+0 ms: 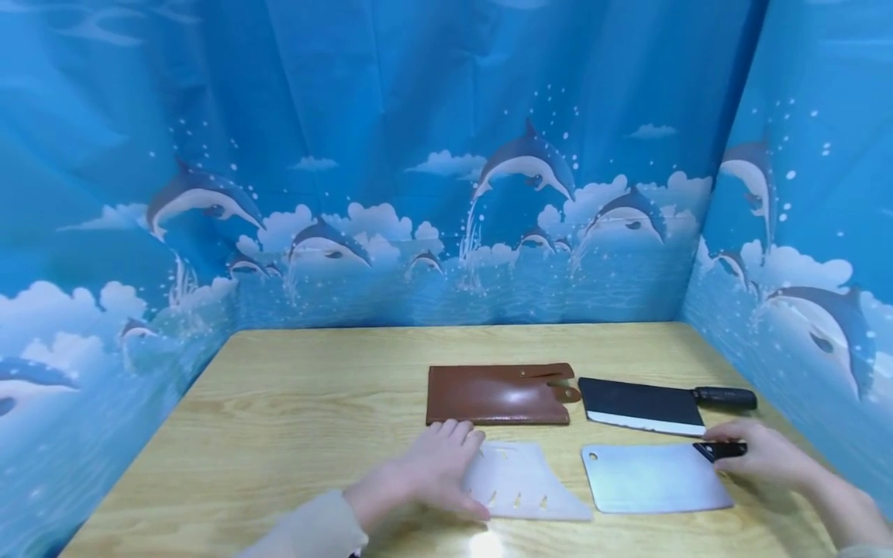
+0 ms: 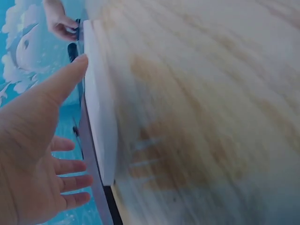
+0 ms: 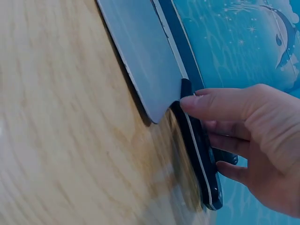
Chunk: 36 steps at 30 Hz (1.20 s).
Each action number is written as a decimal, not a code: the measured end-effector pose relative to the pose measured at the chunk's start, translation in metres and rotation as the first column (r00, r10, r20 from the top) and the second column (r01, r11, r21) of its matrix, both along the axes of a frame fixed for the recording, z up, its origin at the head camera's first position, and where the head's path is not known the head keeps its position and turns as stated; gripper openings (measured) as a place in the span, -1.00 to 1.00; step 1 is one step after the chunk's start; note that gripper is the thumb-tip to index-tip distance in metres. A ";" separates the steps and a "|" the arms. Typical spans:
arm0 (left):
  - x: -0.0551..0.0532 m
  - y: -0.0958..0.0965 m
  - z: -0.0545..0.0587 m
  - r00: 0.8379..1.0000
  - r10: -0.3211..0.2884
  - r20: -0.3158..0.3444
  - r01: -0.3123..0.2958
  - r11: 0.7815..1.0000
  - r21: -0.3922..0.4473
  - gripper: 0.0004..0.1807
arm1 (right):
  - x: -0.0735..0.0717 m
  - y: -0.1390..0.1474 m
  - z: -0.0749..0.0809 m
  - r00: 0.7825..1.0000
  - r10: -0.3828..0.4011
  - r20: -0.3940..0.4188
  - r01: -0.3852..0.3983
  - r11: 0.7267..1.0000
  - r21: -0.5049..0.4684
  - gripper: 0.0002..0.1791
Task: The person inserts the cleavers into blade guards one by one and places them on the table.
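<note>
My right hand [image 1: 756,452] is at the black handle of a silver cleaver [image 1: 652,480], thumb on one side and fingers on the other. The right wrist view shows the thumb on the cleaver handle [image 3: 197,152] just behind the blade. My left hand [image 1: 439,469] is at the left end of a white flat piece [image 1: 530,484] with slots and a curved right edge. In the left wrist view its fingers are spread and fairly straight, the thumb close to the white piece's edge [image 2: 101,108]. The hand hides that piece's left end in the head view.
A brown leather sheath [image 1: 488,397] lies behind the white piece. To its right lies a second cleaver [image 1: 642,403] with a dark blade, a pale edge and a black handle. Dolphin-print curtains [image 1: 363,155] stand around the wooden table [image 1: 300,395].
</note>
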State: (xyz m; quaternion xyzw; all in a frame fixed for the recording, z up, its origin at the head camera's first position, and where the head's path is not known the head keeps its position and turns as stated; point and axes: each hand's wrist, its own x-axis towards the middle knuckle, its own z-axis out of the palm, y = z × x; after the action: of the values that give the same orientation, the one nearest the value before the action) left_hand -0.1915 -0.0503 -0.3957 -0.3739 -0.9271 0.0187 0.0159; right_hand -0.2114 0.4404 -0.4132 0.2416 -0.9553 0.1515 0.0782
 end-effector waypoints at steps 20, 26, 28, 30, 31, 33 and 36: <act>0.003 0.006 -0.007 1.000 -0.020 -0.022 0.018 0.995 -0.093 0.15 | 0.004 -0.012 0.003 0.996 -0.055 0.065 0.047 0.992 0.117 -0.64; 0.004 0.006 -0.006 0.999 0.028 0.020 -0.027 0.998 -0.058 0.18 | 0.003 -0.012 0.003 0.992 -0.063 0.110 0.051 0.993 0.110 -0.66; 0.005 0.005 -0.006 0.999 0.037 0.022 -0.036 0.998 -0.047 0.20 | 0.004 -0.011 0.002 0.991 -0.068 0.115 0.054 0.992 0.114 -0.66; 0.006 0.004 -0.007 0.999 0.043 0.023 -0.042 0.999 -0.034 0.22 | 0.005 -0.011 0.001 0.989 -0.078 0.125 0.063 0.991 0.116 -0.67; 0.006 0.003 -0.007 0.999 0.042 0.018 -0.042 0.999 -0.025 0.23 | 0.005 -0.011 0.002 0.988 -0.082 0.129 0.067 0.991 0.116 -0.67; 0.006 0.002 -0.008 0.999 0.038 0.002 -0.038 0.999 -0.005 0.22 | 0.005 -0.012 0.002 0.985 -0.095 0.147 0.080 0.991 0.110 -0.67; 0.005 -0.001 -0.009 0.999 0.033 -0.022 -0.033 0.999 0.021 0.18 | 0.006 -0.014 0.005 0.975 -0.121 0.186 0.103 0.989 0.105 -0.67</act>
State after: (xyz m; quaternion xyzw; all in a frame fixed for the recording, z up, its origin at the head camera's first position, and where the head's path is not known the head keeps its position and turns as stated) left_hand -0.1862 -0.0510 -0.4043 -0.3583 -0.9330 0.0136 0.0297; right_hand -0.2053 0.4269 -0.4085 0.1751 -0.9765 0.1240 -0.0175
